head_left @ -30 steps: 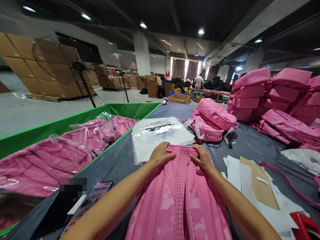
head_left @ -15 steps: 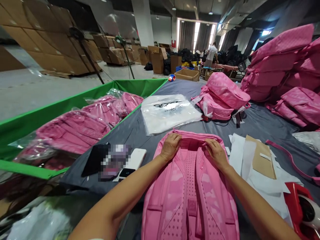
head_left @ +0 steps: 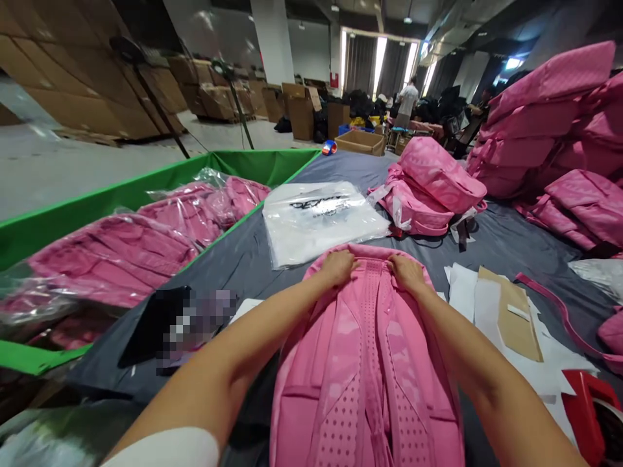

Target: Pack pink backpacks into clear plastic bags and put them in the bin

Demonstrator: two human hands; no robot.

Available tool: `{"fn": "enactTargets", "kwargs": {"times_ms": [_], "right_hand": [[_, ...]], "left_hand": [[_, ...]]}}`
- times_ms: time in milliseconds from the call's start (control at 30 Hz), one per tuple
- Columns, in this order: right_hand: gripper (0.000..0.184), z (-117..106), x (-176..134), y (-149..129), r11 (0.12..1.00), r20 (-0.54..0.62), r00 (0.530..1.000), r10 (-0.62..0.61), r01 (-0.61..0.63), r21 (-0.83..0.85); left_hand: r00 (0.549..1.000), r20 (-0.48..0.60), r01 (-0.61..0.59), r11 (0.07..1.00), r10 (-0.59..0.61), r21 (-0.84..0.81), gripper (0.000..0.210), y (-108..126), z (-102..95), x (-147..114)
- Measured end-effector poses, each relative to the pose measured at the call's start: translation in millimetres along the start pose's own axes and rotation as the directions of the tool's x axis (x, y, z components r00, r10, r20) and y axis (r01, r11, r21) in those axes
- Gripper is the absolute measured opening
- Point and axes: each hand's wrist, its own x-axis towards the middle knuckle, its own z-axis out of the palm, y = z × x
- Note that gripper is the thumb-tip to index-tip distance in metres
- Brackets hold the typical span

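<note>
A pink backpack (head_left: pixel 341 383) lies right in front of me, its perforated shoulder straps facing up and its top end away from me. My left hand (head_left: pixel 339 267) is closed on the left side of its top edge, fingers curled over the fabric. On the other side of the top, my right hand (head_left: pixel 407 271) grips the backpack too, with fingertips tucked in near the strap. Just beyond the top edge lies a stack of clear plastic bags (head_left: pixel 321 224) with black print.
At left, a green-walled bin (head_left: pixel 160 178) holds pink backpacks in plastic. More pink backpacks (head_left: pixel 433 185) sit ahead and pile up at right. White papers, brown card (head_left: pixel 511 318) and a red tape dispenser (head_left: pixel 586 402) lie right. A person (head_left: pixel 407 102) stands far back.
Both hands have moved slightly closer together along the backpack's top, which is now pulled more closed and flatter. My left forearm now covers most of the white item on the table.
</note>
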Motion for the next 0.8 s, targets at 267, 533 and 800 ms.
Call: {"fn": "enactTargets", "kwargs": {"times_ms": [267, 533, 800], "right_hand": [[0.035, 38, 1, -7, 0.998, -0.210, 0.976, -0.056, 0.063, 0.027], [0.056, -16, 27, 55, 0.993, 0.013, 0.993, -0.119, 0.119, 0.012], [0.037, -21, 96, 59, 0.966, 0.401, 0.887, -0.230, 0.259, -0.019]], "left_hand": [[0.951, 0.069, -0.272, 0.922, 0.301, -0.277, 0.089, 40, 44.0, -14], [0.953, -0.016, -0.300, 0.934, 0.303, -0.191, 0.082, 34, 64.2, -19], [0.945, -0.170, -0.293, 0.954, 0.278, -0.069, 0.074, 37, 66.0, -32]]}}
